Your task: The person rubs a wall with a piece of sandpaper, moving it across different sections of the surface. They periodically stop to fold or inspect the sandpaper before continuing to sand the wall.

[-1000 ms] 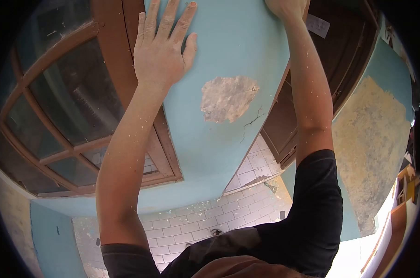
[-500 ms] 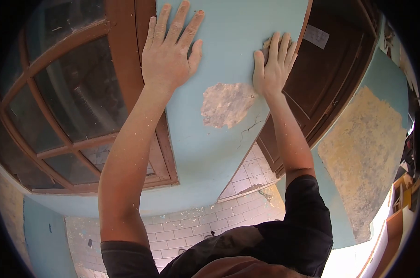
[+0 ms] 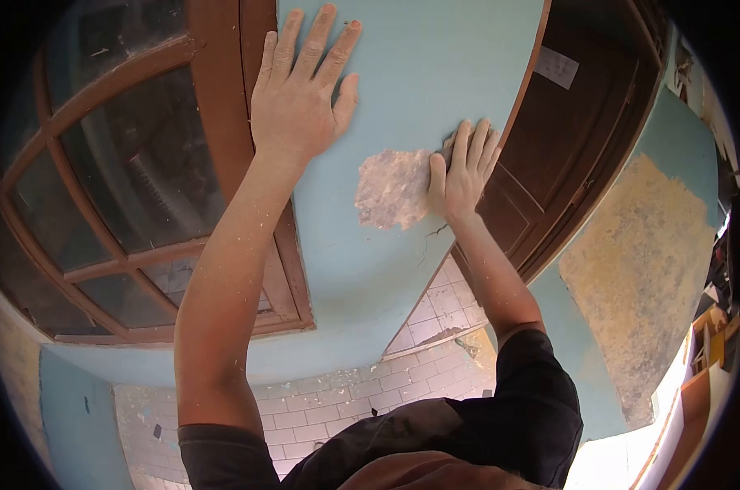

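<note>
Blue wall (image 3: 435,82): left hand (image 3: 300,102) flat, fingers apart; room between hands — right hand (image 3: 466,175) beside brown edge (image 3: 526,86), over grey piece (image 3: 446,149), grip unclear.

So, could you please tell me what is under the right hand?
A dark object shows on the thumb side of the right hand, against the blue wall. The hand covers the rest, so I cannot tell what it is.
</note>
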`<state>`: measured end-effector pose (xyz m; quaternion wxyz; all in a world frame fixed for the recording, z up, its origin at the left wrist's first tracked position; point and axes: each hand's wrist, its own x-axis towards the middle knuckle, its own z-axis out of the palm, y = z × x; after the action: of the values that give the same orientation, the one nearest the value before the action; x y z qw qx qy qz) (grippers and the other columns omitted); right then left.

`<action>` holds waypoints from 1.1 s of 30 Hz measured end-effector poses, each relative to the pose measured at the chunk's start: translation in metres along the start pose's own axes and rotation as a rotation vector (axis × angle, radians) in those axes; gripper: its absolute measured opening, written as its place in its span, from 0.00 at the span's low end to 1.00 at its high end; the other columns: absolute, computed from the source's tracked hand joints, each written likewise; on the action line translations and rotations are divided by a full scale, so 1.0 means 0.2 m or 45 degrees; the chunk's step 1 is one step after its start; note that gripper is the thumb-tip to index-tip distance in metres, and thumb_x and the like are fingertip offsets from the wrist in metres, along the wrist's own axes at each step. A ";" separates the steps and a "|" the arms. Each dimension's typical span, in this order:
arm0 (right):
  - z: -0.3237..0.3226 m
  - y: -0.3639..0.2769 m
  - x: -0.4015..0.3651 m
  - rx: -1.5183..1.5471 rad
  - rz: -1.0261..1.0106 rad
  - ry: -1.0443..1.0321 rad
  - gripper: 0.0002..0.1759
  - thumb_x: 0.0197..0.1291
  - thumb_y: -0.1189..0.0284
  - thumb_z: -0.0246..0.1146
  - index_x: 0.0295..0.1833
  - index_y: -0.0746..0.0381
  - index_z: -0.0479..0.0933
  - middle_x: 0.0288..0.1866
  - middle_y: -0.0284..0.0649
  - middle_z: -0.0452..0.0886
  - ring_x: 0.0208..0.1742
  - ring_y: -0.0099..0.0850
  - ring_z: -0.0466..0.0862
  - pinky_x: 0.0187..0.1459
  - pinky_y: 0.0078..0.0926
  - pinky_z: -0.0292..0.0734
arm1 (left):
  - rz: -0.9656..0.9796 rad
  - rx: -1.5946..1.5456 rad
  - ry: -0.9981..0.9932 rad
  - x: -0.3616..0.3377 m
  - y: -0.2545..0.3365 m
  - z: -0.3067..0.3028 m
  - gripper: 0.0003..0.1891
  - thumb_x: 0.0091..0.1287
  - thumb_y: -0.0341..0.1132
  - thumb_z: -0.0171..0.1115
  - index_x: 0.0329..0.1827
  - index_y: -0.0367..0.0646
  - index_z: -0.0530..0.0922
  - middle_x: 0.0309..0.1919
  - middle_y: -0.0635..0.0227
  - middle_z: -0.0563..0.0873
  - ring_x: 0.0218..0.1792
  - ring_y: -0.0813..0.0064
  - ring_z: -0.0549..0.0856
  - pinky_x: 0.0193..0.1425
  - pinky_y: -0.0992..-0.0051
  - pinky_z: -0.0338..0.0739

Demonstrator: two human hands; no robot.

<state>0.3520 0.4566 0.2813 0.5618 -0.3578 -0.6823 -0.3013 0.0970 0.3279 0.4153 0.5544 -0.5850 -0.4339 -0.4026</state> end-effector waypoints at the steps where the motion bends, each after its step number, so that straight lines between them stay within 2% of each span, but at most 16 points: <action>1: -0.04 0.00 0.32 0.020 -0.055 0.114 0.40 0.78 0.48 0.52 0.86 0.61 0.61 0.88 0.61 0.52 0.88 0.67 0.47 0.82 0.69 0.39 | 0.001 0.004 0.012 0.00 0.00 0.01 0.35 0.62 0.40 0.67 0.77 0.48 0.76 0.79 0.52 0.71 0.80 0.44 0.67 0.84 0.45 0.62; 4: -0.13 0.10 1.15 0.167 -0.136 0.247 0.38 0.80 0.46 0.49 0.87 0.52 0.60 0.89 0.50 0.54 0.89 0.54 0.49 0.85 0.54 0.40 | 0.008 0.007 -0.007 0.01 -0.01 -0.01 0.35 0.63 0.40 0.67 0.77 0.49 0.75 0.79 0.52 0.71 0.80 0.44 0.66 0.84 0.45 0.62; 7: -0.23 -0.11 1.18 -0.016 0.081 0.206 0.40 0.81 0.47 0.44 0.88 0.59 0.54 0.91 0.49 0.51 0.91 0.47 0.45 0.88 0.49 0.36 | 0.002 0.069 -0.069 0.01 0.00 -0.01 0.35 0.64 0.40 0.66 0.78 0.49 0.75 0.79 0.53 0.71 0.81 0.44 0.66 0.84 0.45 0.61; 8: -0.06 0.14 1.00 0.183 0.130 -0.320 0.35 0.77 0.47 0.53 0.80 0.56 0.70 0.86 0.49 0.62 0.85 0.59 0.57 0.81 0.60 0.50 | -0.004 0.061 -0.082 0.00 0.01 0.00 0.35 0.64 0.40 0.66 0.78 0.49 0.75 0.79 0.53 0.71 0.81 0.44 0.66 0.84 0.45 0.61; 9: -0.14 -0.15 0.72 0.150 -0.075 0.250 0.38 0.79 0.47 0.50 0.86 0.54 0.61 0.89 0.56 0.54 0.88 0.61 0.50 0.85 0.57 0.41 | -0.002 0.017 -0.019 -0.01 0.00 0.02 0.35 0.64 0.40 0.66 0.78 0.49 0.74 0.79 0.53 0.71 0.81 0.44 0.66 0.85 0.45 0.61; 12: 0.09 -0.15 -0.29 0.010 0.000 0.041 0.37 0.78 0.50 0.52 0.81 0.65 0.69 0.86 0.65 0.57 0.86 0.70 0.51 0.80 0.72 0.40 | -0.013 -0.002 0.036 0.02 0.00 0.01 0.35 0.65 0.40 0.66 0.78 0.49 0.74 0.79 0.53 0.71 0.81 0.44 0.66 0.84 0.45 0.61; 15: 0.06 -0.12 -0.45 0.021 -0.102 -0.106 0.38 0.77 0.48 0.53 0.80 0.64 0.70 0.86 0.63 0.58 0.86 0.70 0.52 0.80 0.73 0.42 | -0.019 0.005 -0.005 0.00 0.00 -0.01 0.35 0.64 0.40 0.66 0.78 0.48 0.74 0.80 0.53 0.71 0.80 0.44 0.66 0.84 0.46 0.62; 19: -0.15 -0.15 0.79 0.080 -0.283 0.265 0.33 0.80 0.48 0.49 0.81 0.56 0.70 0.85 0.56 0.61 0.84 0.61 0.58 0.82 0.62 0.45 | -0.017 -0.028 0.000 0.01 0.01 -0.01 0.35 0.64 0.39 0.66 0.78 0.48 0.74 0.80 0.53 0.71 0.80 0.43 0.67 0.84 0.46 0.62; 20: -0.07 0.05 1.11 -0.009 0.093 -0.463 0.22 0.74 0.53 0.59 0.56 0.57 0.87 0.61 0.50 0.86 0.76 0.53 0.73 0.77 0.60 0.57 | -0.019 -0.031 -0.019 0.00 0.01 -0.01 0.35 0.64 0.39 0.66 0.78 0.48 0.74 0.80 0.53 0.71 0.80 0.43 0.67 0.84 0.46 0.62; 21: -0.26 -0.19 1.24 -0.055 -0.046 0.140 0.39 0.81 0.49 0.45 0.88 0.60 0.55 0.91 0.49 0.52 0.91 0.49 0.46 0.87 0.51 0.38 | -0.008 -0.025 0.017 0.00 0.00 0.01 0.35 0.64 0.39 0.66 0.78 0.48 0.74 0.80 0.53 0.71 0.80 0.43 0.67 0.84 0.46 0.61; 22: -0.08 0.07 1.24 -0.051 -0.038 0.127 0.39 0.81 0.49 0.45 0.88 0.60 0.55 0.91 0.49 0.52 0.91 0.49 0.46 0.87 0.51 0.38 | 0.010 -0.022 0.050 0.00 0.00 0.02 0.34 0.64 0.39 0.65 0.77 0.48 0.75 0.80 0.53 0.71 0.80 0.43 0.67 0.84 0.46 0.61; 26: 0.03 -0.32 0.20 0.106 -0.139 0.290 0.33 0.77 0.48 0.54 0.72 0.61 0.79 0.78 0.60 0.71 0.81 0.64 0.64 0.79 0.65 0.50 | 0.028 0.008 0.073 0.01 -0.01 0.00 0.35 0.65 0.39 0.65 0.78 0.48 0.74 0.80 0.53 0.70 0.80 0.43 0.66 0.84 0.46 0.61; 27: 0.08 -0.33 -0.20 0.114 -0.094 0.049 0.36 0.77 0.47 0.52 0.75 0.64 0.77 0.81 0.61 0.67 0.83 0.69 0.59 0.80 0.69 0.45 | 0.014 0.015 0.039 0.01 0.00 0.00 0.35 0.65 0.39 0.65 0.79 0.48 0.74 0.80 0.53 0.70 0.80 0.43 0.66 0.85 0.46 0.60; 28: 0.07 -0.34 -0.51 0.073 -0.146 -0.062 0.31 0.74 0.49 0.57 0.71 0.59 0.81 0.76 0.56 0.76 0.78 0.65 0.68 0.76 0.67 0.55 | 0.000 0.014 -0.009 -0.01 0.01 -0.01 0.35 0.65 0.39 0.65 0.79 0.48 0.73 0.80 0.53 0.70 0.81 0.43 0.65 0.85 0.46 0.60; 31: 0.04 -0.25 -0.53 0.108 -0.291 -0.113 0.32 0.73 0.48 0.57 0.70 0.59 0.81 0.75 0.56 0.77 0.77 0.64 0.69 0.75 0.67 0.57 | -0.009 0.006 -0.031 -0.01 0.00 0.00 0.36 0.65 0.39 0.64 0.80 0.48 0.72 0.81 0.53 0.69 0.82 0.43 0.64 0.85 0.45 0.59; 33: -0.02 -0.23 0.05 0.073 -0.260 -0.025 0.37 0.75 0.51 0.57 0.79 0.63 0.71 0.84 0.60 0.62 0.84 0.67 0.58 0.79 0.70 0.47 | -0.004 0.014 -0.033 -0.01 0.01 -0.01 0.36 0.65 0.39 0.64 0.80 0.48 0.72 0.81 0.53 0.69 0.82 0.43 0.64 0.85 0.45 0.59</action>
<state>0.3137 0.4292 0.2913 0.5315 -0.2731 -0.7291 -0.3337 0.0976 0.3268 0.4138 0.5514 -0.5864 -0.4442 -0.3935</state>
